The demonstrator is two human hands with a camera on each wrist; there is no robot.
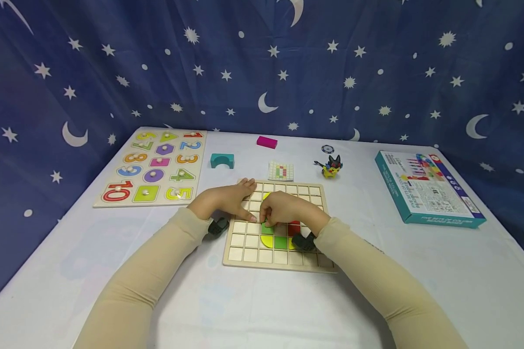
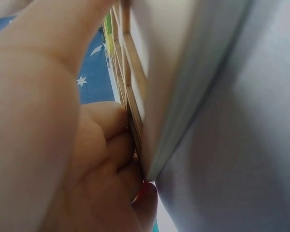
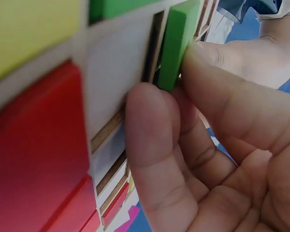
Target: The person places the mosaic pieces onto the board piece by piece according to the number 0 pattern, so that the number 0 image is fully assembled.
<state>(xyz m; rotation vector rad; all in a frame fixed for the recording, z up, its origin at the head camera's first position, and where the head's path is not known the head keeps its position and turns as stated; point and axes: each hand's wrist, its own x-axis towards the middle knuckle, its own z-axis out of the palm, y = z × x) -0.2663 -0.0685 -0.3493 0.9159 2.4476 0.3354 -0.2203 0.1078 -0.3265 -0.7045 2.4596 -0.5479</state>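
A wooden grid board (image 1: 236,253) lies on the white table, with coloured tiles in its middle squares. The left hand (image 1: 229,198) rests on the board's left side, fingers spread toward the far edge; its underside against the rim shows in the left wrist view. Over the centre, the right hand (image 1: 284,206) pinches a green square tile (image 3: 176,46) between thumb and fingers, and the tile stands tilted at a grid square. Nearby sit red tiles (image 3: 43,145), a yellow rounded tile (image 1: 267,241) and another green tile (image 1: 281,243). The right hand hides some squares.
Beyond the board lie a pattern card (image 1: 281,171), a teal arch block (image 1: 222,161), a pink block (image 1: 267,142), a round chip (image 1: 327,149) and a small yellow-black toy figure (image 1: 331,167). A number puzzle (image 1: 189,186) is at left, a teal box (image 1: 436,194) at right.
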